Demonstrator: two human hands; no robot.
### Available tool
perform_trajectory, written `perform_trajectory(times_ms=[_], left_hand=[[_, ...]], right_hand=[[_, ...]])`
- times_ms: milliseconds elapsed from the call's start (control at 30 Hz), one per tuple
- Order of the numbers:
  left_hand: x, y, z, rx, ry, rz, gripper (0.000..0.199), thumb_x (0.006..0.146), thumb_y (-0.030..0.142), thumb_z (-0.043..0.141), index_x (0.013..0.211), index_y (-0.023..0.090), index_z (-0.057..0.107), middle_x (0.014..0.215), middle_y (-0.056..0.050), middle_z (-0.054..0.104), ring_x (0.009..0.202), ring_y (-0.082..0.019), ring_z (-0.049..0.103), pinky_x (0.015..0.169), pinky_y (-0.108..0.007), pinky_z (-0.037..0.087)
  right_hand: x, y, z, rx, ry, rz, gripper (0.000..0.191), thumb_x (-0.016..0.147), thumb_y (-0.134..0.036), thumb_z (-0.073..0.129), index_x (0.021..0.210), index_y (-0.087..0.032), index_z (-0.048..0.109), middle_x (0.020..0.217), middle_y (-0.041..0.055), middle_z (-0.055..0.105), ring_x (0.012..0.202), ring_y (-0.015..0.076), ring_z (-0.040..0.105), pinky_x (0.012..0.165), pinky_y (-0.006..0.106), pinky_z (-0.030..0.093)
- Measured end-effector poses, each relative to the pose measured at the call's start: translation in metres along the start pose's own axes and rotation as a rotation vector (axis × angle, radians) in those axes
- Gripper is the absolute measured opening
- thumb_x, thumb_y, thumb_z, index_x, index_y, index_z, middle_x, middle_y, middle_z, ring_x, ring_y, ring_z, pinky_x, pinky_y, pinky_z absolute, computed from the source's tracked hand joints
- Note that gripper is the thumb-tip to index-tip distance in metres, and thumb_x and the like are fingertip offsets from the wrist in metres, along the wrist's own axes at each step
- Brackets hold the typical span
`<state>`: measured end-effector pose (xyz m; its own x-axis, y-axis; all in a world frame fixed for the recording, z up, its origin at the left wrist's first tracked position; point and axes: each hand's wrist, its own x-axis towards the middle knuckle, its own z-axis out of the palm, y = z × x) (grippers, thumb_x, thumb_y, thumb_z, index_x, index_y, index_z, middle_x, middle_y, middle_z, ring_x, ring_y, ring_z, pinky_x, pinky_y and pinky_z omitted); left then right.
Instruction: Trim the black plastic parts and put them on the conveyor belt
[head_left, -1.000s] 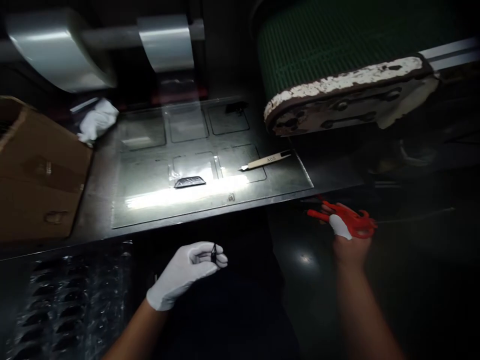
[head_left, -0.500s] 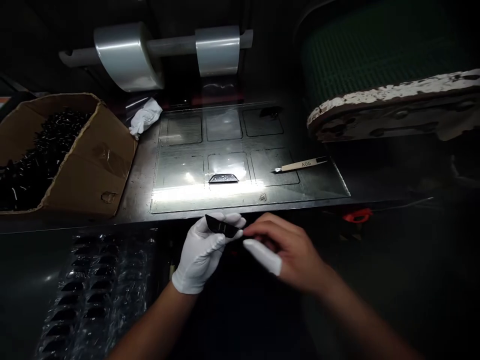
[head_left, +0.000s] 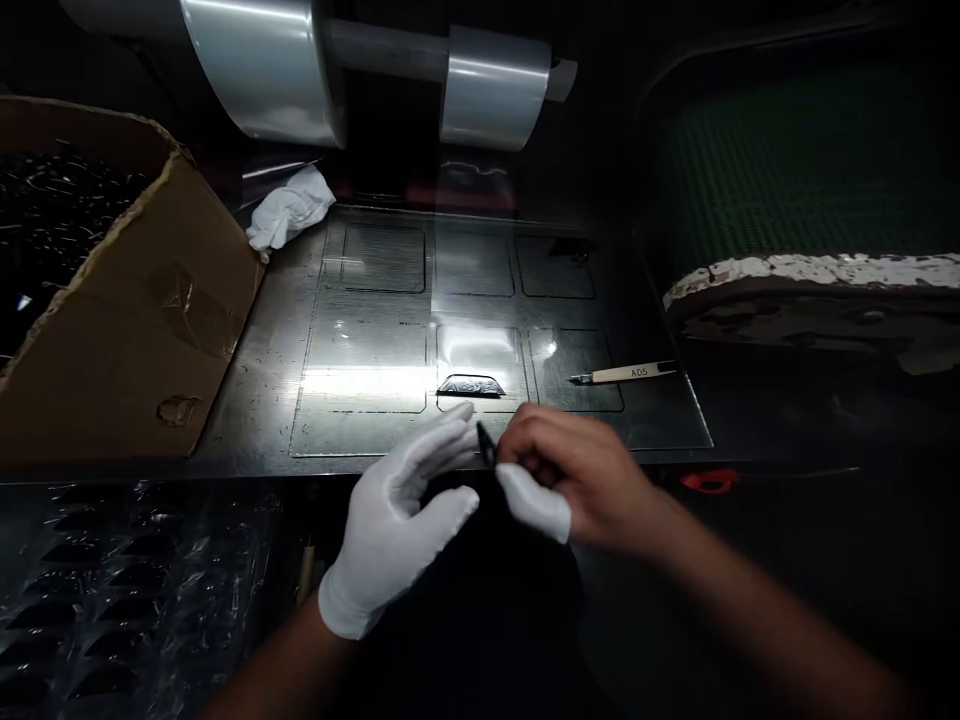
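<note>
My left hand [head_left: 397, 520], in a white glove, is raised with its fingers apart and its fingertips close to a small black piece [head_left: 486, 444]. My right hand [head_left: 577, 475], bare with a white cover on one finger, pinches that piece at its fingertips. Both hands are just in front of a glass-topped plate [head_left: 360, 340] marked with outlined squares. On the plate lie a second black piece [head_left: 470, 385] in a lit square and a pale-handled tool labelled A05 [head_left: 622, 374], which looks like tweezers.
A cardboard box [head_left: 127, 310] holds many black pieces at left. Below it is a clear blister tray [head_left: 135, 590]. Rolls of clear film [head_left: 262, 70] hang above a crumpled white cloth [head_left: 289, 210]. A green belt conveyor [head_left: 810, 170] stands at right, and a red object [head_left: 709, 481] lies nearby.
The black piece has passed from my left hand into my right fingertips. My left fingers have spread apart. The view has shifted slightly, with the plate lower and the rolls larger.
</note>
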<state>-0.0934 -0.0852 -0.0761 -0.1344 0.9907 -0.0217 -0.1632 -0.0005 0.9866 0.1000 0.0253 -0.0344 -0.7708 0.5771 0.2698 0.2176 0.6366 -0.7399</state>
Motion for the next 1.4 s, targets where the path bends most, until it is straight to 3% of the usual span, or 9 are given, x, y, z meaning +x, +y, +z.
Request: perform_trajectory(times_ms=[100,200,333,733,833,967,1200,1300,1400], left_hand=[[0.022,0.01,-0.011,0.42,0.062,0.324,0.049,0.095,0.009,0.071,0.141,0.026,0.068,0.138,-0.004,0.074,0.128,-0.022,0.071,0.114,-0.04,0.06],[0.044,0.013,-0.019,0.773,-0.028,0.506,0.037,0.094,0.01,0.072,0.13,0.016,0.073,0.13,-0.006,0.077,0.131,-0.024,0.068,0.119,-0.04,0.055],[0.058,0.006,-0.02,0.92,-0.152,0.546,0.032,0.095,0.012,0.069,0.126,0.013,0.072,0.127,-0.008,0.077,0.133,-0.027,0.065,0.122,-0.044,0.051],[0.059,0.003,-0.018,0.941,-0.181,0.526,0.031,0.093,0.013,0.07,0.124,0.012,0.07,0.121,-0.009,0.076,0.128,-0.028,0.066,0.116,-0.045,0.053],[0.056,0.0,-0.021,0.929,-0.144,0.54,0.035,0.093,0.012,0.071,0.128,0.012,0.07,0.128,-0.01,0.076,0.133,-0.028,0.064,0.12,-0.045,0.051],[0.053,-0.005,-0.023,0.891,-0.059,0.584,0.037,0.092,0.011,0.075,0.129,0.015,0.072,0.128,-0.009,0.077,0.131,-0.025,0.067,0.12,-0.044,0.053],[0.051,-0.005,-0.021,0.824,-0.013,0.587,0.032,0.093,0.012,0.075,0.125,0.02,0.075,0.125,-0.006,0.079,0.124,-0.023,0.071,0.113,-0.043,0.059],[0.046,0.002,-0.021,0.781,0.033,0.521,0.028,0.096,0.016,0.072,0.122,0.024,0.077,0.123,-0.003,0.079,0.122,-0.023,0.072,0.113,-0.043,0.059],[0.043,0.012,-0.025,0.749,0.105,0.429,0.023,0.098,0.02,0.07,0.119,0.026,0.079,0.122,-0.002,0.079,0.121,-0.023,0.073,0.111,-0.043,0.06]], right_hand=[[0.036,0.018,-0.031,-0.326,-0.058,-0.002,0.007,0.089,-0.013,0.066,0.091,-0.019,0.063,0.081,0.0001,0.063,0.067,0.012,0.057,0.058,0.025,0.04],[0.067,0.039,-0.046,-0.658,-0.239,0.002,0.023,0.075,-0.005,0.063,0.093,-0.019,0.064,0.084,0.0003,0.066,0.063,0.013,0.054,0.053,0.026,0.028],[0.09,0.052,-0.045,-0.795,-0.457,-0.057,0.02,0.07,-0.005,0.062,0.085,-0.019,0.061,0.077,0.0001,0.062,0.05,0.0097,0.042,0.053,0.029,0.014],[0.109,0.053,-0.035,-0.913,-0.589,-0.071,0.018,0.071,-0.002,0.06,0.077,-0.018,0.065,0.066,0.0008,0.062,0.044,0.01,0.038,0.052,0.031,0.017],[0.093,0.056,-0.047,-0.834,-0.523,-0.011,0.018,0.076,-0.005,0.061,0.085,-0.018,0.07,0.074,0.0013,0.067,0.051,0.0132,0.05,0.052,0.03,0.022],[0.031,0.058,-0.078,-0.685,-0.303,0.175,0.024,0.089,-0.019,0.064,0.11,-0.02,0.073,0.1,0.0036,0.077,0.083,0.0229,0.072,0.064,0.032,0.045],[-0.07,0.082,-0.096,-0.744,0.031,0.341,0.044,0.098,-0.022,0.058,0.141,-0.013,0.062,0.137,0.0185,0.064,0.125,0.0345,0.062,0.103,0.049,0.055],[-0.078,0.098,-0.097,-0.763,-0.012,0.399,0.039,0.093,-0.014,0.055,0.13,-0.014,0.068,0.134,0.0184,0.065,0.125,0.0388,0.058,0.106,0.057,0.051],[-0.077,0.103,-0.099,-0.666,-0.011,0.382,0.024,0.094,-0.017,0.054,0.113,-0.017,0.069,0.119,0.0156,0.069,0.11,0.0343,0.064,0.095,0.052,0.055]])
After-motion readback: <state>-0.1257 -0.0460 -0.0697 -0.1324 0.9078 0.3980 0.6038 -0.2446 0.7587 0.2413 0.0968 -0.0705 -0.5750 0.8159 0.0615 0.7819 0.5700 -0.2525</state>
